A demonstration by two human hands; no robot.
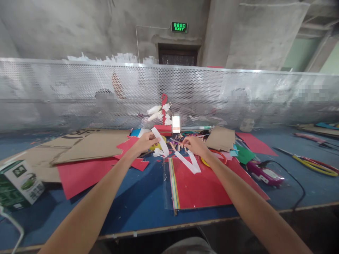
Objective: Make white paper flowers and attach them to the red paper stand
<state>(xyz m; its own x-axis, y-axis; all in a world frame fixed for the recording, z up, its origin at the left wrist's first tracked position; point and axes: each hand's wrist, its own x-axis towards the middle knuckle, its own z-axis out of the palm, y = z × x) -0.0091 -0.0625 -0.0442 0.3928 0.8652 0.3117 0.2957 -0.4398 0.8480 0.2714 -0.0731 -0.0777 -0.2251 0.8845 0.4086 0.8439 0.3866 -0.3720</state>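
Observation:
My left hand [147, 143] is closed on a white paper strip [160, 141], which slants down past the fingertips. My right hand [196, 145] has its fingers pinched together over a small pile of odds and ends; what they hold is too small to make out. Just below those fingers, another white strip [192, 166], bent into a V, lies over the red paper pack [203, 188]. White paper petals [159, 152] rest beneath my left hand. Behind both hands, white flowers [156, 112] are fixed to an upright red piece [164, 102] on a red base [162, 130].
Cardboard sheets [97, 144] and red paper [84, 176] cover the left side, beside a green-and-white carton [21, 183]. To the right lie a purple device [266, 174] with a black cable and yellow-handled scissors [315, 164]. A perforated metal screen [212, 91] borders the back.

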